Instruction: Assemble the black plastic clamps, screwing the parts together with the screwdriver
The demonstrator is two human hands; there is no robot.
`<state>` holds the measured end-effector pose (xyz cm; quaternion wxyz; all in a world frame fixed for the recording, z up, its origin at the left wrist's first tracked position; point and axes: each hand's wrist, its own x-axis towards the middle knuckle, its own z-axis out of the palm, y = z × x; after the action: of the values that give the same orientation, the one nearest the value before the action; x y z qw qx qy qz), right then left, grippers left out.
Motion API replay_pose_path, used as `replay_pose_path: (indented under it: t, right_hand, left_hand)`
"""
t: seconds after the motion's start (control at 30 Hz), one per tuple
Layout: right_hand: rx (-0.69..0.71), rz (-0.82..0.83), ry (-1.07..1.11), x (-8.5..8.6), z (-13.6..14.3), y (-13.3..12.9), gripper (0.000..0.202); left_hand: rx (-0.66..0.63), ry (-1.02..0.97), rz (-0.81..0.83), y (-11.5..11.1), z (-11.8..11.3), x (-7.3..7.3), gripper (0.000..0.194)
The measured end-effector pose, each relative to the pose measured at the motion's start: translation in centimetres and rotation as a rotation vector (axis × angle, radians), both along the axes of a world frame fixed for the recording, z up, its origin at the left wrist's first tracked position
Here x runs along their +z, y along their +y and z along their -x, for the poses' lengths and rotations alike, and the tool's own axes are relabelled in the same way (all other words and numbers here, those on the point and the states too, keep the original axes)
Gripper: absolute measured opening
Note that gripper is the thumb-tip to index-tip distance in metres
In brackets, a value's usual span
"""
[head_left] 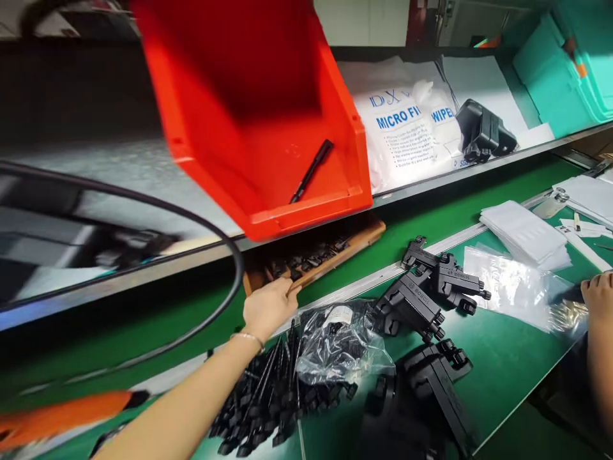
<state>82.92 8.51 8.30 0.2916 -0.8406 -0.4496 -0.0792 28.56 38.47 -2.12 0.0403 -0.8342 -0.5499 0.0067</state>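
Note:
My left hand point(269, 308) reaches under the shelf to a brown tray point(342, 255) of small dark parts. Its fingers are bent over the tray's front edge, and the fingertips are partly hidden. Just below it lie a pile of black knob-ended rods point(271, 390) and a clear bag point(342, 348) with black pieces inside. At the right edge of the view, my right hand point(598, 297) rests by the table's edge with curled fingers. The frame cuts it off, and what it holds, if anything, is hidden. A clear bag of gold-coloured small parts point(567, 315) lies beside it.
Black Bosch-marked holders point(414, 303) lie mid-table. Above the tray, a red bin point(272, 172) with a black pen overhangs the shelf. A black cable point(191, 214) loops across the left. White sheets point(524, 233), wipe packs point(397, 128) and a teal crate point(550, 76) are at right.

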Motion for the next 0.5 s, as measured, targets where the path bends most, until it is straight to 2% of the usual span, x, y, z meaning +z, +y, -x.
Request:
replay_pose_path:
  t: [0.03, 0.1, 0.2, 0.23, 0.27, 0.3, 0.37, 0.43, 0.5]
  right_hand:
    - [0.029, -0.018, 0.067, 0.6, 2.2, -0.4, 0.067]
    - [0.104, -0.033, 0.212, 1.1, 9.1, -1.9, 0.071]
    - [0.257, 0.038, 0.472, 0.2, 23.0, -4.8, 0.058]
    - [0.195, 0.019, 0.810, -0.4, 27.4, -5.5, 0.058]
    - [0.083, -0.013, 1.187, -0.9, 31.1, -6.0, 0.064]
    - [0.029, -0.045, 1.489, -1.4, 34.1, -6.0, 0.074]
    - [-0.001, -0.044, 1.801, -1.7, 37.4, -5.4, 0.073]
    - [0.025, -0.052, 1.919, -1.5, 38.2, -4.6, 0.062]
    - [0.026, -0.086, 1.975, -1.2, 37.9, -4.6, 0.055]
  left_hand:
    - [-0.032, -0.004, -0.025, -2.5, 1.1, 0.7, 0.027]
    - [-0.098, -0.021, -0.076, -7.7, 3.3, 2.0, 0.028]
    - [-0.203, -0.073, -0.147, -15.4, 6.0, 4.3, 0.030]
    - [-0.239, -0.094, -0.166, -17.8, 6.7, 5.1, 0.030]
    - [-0.273, -0.115, -0.182, -20.1, 7.4, 6.0, 0.030]
    - [-0.306, -0.137, -0.195, -22.2, 7.9, 6.8, 0.030]
    - [-0.361, -0.175, -0.214, -25.8, 8.6, 8.5, 0.029]
    - [-0.396, -0.204, -0.225, -28.7, 8.9, 10.0, 0.029]
    - [-0.416, -0.224, -0.228, -30.7, 9.1, 11.3, 0.028]
